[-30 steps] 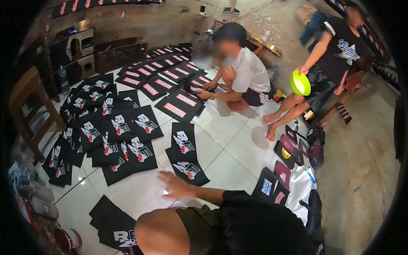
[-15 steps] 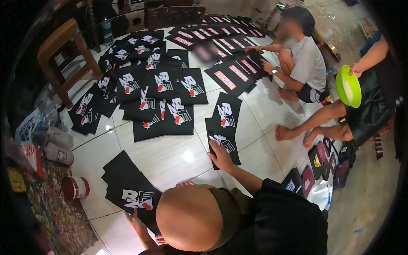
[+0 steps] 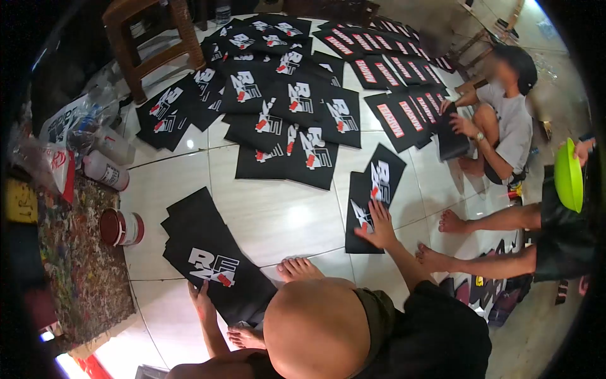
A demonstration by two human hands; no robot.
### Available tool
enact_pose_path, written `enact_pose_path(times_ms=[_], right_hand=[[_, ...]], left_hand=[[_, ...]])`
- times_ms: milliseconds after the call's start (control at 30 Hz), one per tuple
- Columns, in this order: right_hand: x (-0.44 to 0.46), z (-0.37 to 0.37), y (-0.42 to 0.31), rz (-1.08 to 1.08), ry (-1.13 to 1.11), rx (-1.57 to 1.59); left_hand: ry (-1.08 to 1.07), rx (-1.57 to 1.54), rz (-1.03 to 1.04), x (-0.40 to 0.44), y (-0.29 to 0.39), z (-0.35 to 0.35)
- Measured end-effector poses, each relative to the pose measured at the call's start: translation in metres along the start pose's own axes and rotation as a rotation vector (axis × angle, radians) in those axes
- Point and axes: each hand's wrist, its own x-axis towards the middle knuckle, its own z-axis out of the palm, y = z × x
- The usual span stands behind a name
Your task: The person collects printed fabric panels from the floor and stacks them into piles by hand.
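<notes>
- Left hand (image 3: 201, 308) sits at the near-left edge of a stack of dark printed pieces (image 3: 205, 221), thumb by the white lettering; whether it grips the edge or merely rests there, I cannot tell
- Right hand (image 3: 379, 228) is open, fingers spread, palm down over the lower of two overlapping black pieces (image 3: 392, 165), fingertips near the print where the two meet
- A second ago that right hand was above bare tile; it has since reached the overlapping pair, so each hand is now at a separate group, with pale floor tiles (image 3: 297, 218) between
- The stack under the left hand lies flat but unevenly fanned, its top print facing up, close to the wearer's bare foot (image 3: 297, 269)
- Beyond the hands, a broad spread of similar prints (image 3: 259, 169) overlaps on the floor, beside rows of pieces marked MARVEL (image 3: 411, 138)
- A co-worker (image 3: 516, 126) crouches by those rows and holds a dark piece (image 3: 452, 144) between both hands, no print visible on it
- Another person's hand (image 3: 582, 151) holds a green bowl (image 3: 570, 180), which now shows mostly its outside
- Off to the left stand an open red tub (image 3: 112, 226) and a white bottle (image 3: 104, 169), well apart from the prints
</notes>
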Motion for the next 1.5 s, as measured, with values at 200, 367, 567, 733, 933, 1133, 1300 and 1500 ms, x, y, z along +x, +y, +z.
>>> enact_pose_path(times_ms=[200, 367, 567, 733, 933, 1133, 1300, 1500], right_hand=[[-0.092, -0.001, -0.039, -0.22, -0.074, -0.152], [-0.062, 0.051, -0.014, -0.16, 0.067, 0.018], [0.02, 0.052, -0.146, -0.214, 0.11, 0.344], [0.016, 0.013, -0.323, -1.204, 0.005, 0.511], [-0.006, 0.092, -0.333, -1.505, -0.24, 0.17], [0.096, 0.065, -0.236, -0.722, -0.065, 0.372], [0.205, 0.046, -0.183, -0.37, 0.299, 0.083], [0.244, 0.054, -0.213, -0.36, 0.046, -0.08]], left_hand=[[0.063, -0.062, -0.06, -0.018, 0.002, 0.013], [0.108, -0.033, -0.042, -0.007, -0.008, 0.006], [0.084, 0.154, 0.02, 0.003, -0.012, 0.001], [-0.051, -0.137, -0.111, -0.002, 0.006, 0.003], [-0.003, -0.009, -0.195, -0.012, 0.032, 0.018], [-0.126, 0.119, -0.095, -0.015, 0.017, 0.008], [0.041, 0.047, -0.071, -0.015, -0.014, 0.003], [0.062, 0.027, -0.107, -0.018, -0.001, 0.013]])
